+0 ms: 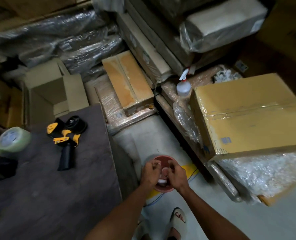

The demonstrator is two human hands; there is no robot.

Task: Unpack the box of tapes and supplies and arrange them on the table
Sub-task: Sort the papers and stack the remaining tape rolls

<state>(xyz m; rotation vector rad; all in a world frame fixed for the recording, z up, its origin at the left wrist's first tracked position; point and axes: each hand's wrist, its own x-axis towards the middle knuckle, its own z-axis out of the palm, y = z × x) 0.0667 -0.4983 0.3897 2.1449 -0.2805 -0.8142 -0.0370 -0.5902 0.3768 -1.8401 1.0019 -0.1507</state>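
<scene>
Reddish-brown tape roll (162, 159) was held over the floor, just right of the tabletop (57, 187). My left hand (150, 172) and right hand (175, 174) both had fingers curled on its rim and core. On the tabletop lay a yellow-black tape dispenser (66, 135) and a clear tape roll (12, 139), apart.

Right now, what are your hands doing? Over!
Left hand and right hand both gripping the reddish tape roll, held over the floor beside the table. Tape dispenser and clear tape roll already on table. Nothing blocking.
</scene>
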